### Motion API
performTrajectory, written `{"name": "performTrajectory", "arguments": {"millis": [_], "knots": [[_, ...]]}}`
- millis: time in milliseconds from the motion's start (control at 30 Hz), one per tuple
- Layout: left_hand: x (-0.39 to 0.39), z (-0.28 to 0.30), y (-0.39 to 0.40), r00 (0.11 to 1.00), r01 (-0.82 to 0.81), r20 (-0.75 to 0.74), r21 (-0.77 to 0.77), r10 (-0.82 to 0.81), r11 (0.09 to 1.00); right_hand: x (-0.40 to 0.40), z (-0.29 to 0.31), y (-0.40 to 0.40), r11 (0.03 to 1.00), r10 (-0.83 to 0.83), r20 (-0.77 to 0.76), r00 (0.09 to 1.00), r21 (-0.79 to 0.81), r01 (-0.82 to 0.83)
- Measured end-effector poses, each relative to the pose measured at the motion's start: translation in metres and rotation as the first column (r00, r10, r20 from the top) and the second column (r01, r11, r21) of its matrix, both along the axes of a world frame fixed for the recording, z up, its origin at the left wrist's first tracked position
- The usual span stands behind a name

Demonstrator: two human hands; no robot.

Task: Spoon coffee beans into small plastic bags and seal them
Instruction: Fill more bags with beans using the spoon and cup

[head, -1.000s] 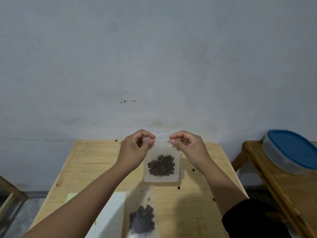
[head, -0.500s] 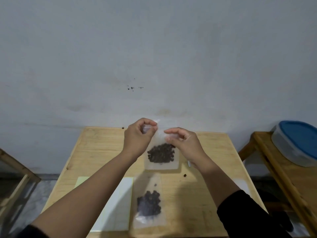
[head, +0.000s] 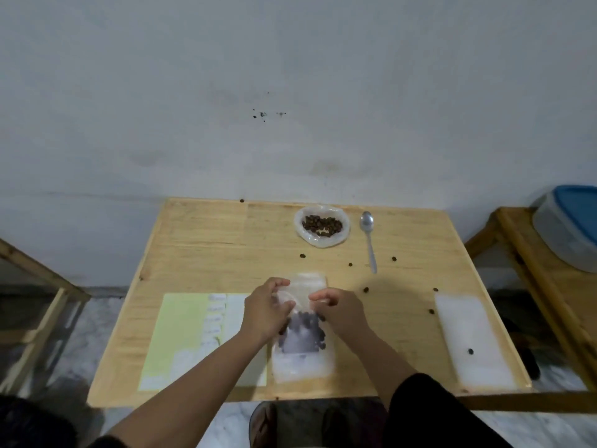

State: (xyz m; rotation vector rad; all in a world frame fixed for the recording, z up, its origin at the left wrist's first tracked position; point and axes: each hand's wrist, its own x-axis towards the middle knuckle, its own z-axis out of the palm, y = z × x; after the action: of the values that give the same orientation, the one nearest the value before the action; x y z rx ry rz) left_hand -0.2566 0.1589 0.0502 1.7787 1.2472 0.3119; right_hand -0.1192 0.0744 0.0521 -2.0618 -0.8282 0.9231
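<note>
- Pale, scuffed wall (head: 290,76) fills the far half of the scene, and a light wooden table (head: 200,240) stands pushed up against it.
- At the near middle of the table both hands meet over a small clear plastic bag (head: 307,287) with coffee beans (head: 303,324) in its lower part.
- The left hand (head: 265,310) has its fingers curled round the bag's left edge, near the top.
- The right hand (head: 339,310) has thumb and fingers bent in on the bag's right edge, pinching it.
- Beneath it, nearer the table's front edge, lies another clear bag (head: 303,367); blur keeps me from telling where one ends and the other starts.
- On the far side sits an open plastic wrap of beans (head: 322,225), with a metal spoon (head: 369,240) just to its right, bowl toward the wall.
- Loose beans (head: 365,289) are scattered across the right half.
- A pale green sheet (head: 181,334) lies at the near left, a flat white sheet (head: 468,334) at the near right.
- On a second table to the right rests a tub with a blue lid (head: 578,211).
</note>
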Motion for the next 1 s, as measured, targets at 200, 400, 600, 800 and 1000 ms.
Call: {"name": "performTrajectory", "arguments": {"millis": [200, 400, 600, 800, 1000], "knots": [[0.003, -0.031, -0.004, 0.994, 0.047, -0.105, 0.066, -0.04, 0.997, -0.007, -0.032, -0.005, 0.992, -0.005, 0.139, 0.99, -0.124, 0.023], [-0.003, -0.036, -0.005, 0.981, 0.153, -0.145, 0.198, -0.125, 0.968, -0.01, -0.032, -0.007, 0.983, 0.158, 0.388, 0.908, -0.147, -0.109], [0.006, -0.025, -0.004, 0.937, 0.332, -0.232, 0.35, -0.262, 0.876, 0.001, -0.021, -0.015, 0.941, 0.32, 0.496, 0.807, -0.266, -0.209], [0.046, -0.01, -0.009, 0.854, 0.52, -0.339, 0.527, -0.395, 0.672, 0.028, 0.001, -0.035, 0.934, 0.355, 0.644, 0.677, -0.272, -0.231], [0.11, 0.011, -0.042, 0.777, 0.626, -0.402, 0.569, -0.484, 0.533, 0.083, 0.021, -0.082, 0.966, 0.215, 0.679, 0.702, -0.255, -0.05]]}}
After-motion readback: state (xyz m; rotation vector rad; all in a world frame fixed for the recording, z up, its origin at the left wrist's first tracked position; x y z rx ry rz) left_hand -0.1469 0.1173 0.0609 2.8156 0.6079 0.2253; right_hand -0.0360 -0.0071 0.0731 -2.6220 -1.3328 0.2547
